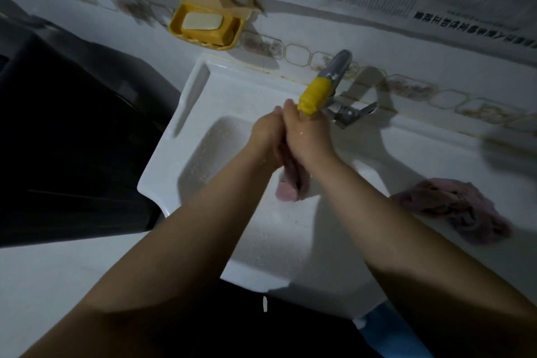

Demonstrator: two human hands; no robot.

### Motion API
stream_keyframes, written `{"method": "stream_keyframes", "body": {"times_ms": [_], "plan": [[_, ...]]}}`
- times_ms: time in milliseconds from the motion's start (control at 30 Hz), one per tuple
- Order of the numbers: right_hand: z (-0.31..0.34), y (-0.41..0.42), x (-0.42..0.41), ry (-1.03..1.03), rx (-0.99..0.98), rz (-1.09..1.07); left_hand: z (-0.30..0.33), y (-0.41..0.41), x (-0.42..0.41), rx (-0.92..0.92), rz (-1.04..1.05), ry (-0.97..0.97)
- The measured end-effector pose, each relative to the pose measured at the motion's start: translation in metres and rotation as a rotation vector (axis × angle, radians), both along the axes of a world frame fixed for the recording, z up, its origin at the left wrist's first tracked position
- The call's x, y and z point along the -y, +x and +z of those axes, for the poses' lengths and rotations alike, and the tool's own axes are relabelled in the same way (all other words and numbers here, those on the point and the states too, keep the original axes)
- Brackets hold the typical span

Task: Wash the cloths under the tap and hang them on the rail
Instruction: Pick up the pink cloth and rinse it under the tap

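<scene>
A white ceramic sink (186, 113) is sitting against a tiled wall, a yellow-tipped metal tap (315, 96) reaching over it. Under the spout, the left hand (266, 132) and right hand (309, 136) are squeezing together around a wet pink cloth (290, 186). A second crumpled pink cloth (453, 209) is lying on the right ledge.

sink (186, 113): centre, set against the wall
tap (334, 81): behind sink, right of centre
soap dish (203, 27): on wall, behind sink's left end
hands: left hand (266, 131) and right hand (309, 136) together over the basin, below tap, cloth (290, 183) between
second cloth (453, 206): on surface (436, 160), right of sink
</scene>
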State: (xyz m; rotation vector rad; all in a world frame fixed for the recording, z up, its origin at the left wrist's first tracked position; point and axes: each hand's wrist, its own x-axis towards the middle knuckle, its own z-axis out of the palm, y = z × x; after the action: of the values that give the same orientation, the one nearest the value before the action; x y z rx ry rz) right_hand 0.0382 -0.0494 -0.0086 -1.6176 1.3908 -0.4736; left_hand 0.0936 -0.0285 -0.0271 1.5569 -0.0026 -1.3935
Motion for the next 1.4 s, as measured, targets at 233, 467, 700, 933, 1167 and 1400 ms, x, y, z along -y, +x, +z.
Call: {"method": "stream_keyframes", "body": {"times_ms": [233, 467, 700, 933, 1167, 1400], "plan": [[-0.003, -0.006, 0.024, 0.004, -0.144, 0.009, -0.001, -0.007, -0.001, -0.039, -0.084, 0.07], [-0.002, -0.008, 0.012, 0.104, -0.044, 0.008, 0.018, 0.014, -0.015, 0.037, -0.314, 0.056], [-0.01, -0.03, 0.039, 0.454, -0.01, 0.28, 0.018, 0.045, -0.019, 0.24, -0.823, -0.011], [0.002, -0.06, 0.04, 0.639, 0.203, 0.421, 0.024, 0.045, -0.019, 0.731, -0.688, -0.071], [-0.026, -0.056, 0.024, 0.528, 0.532, -0.092, 0.01, 0.034, -0.022, 0.357, -0.274, -0.156], [-0.007, -0.011, -0.001, 0.098, -0.037, 0.004, 0.004, -0.004, -0.016, 0.333, -0.162, -0.026]]}}
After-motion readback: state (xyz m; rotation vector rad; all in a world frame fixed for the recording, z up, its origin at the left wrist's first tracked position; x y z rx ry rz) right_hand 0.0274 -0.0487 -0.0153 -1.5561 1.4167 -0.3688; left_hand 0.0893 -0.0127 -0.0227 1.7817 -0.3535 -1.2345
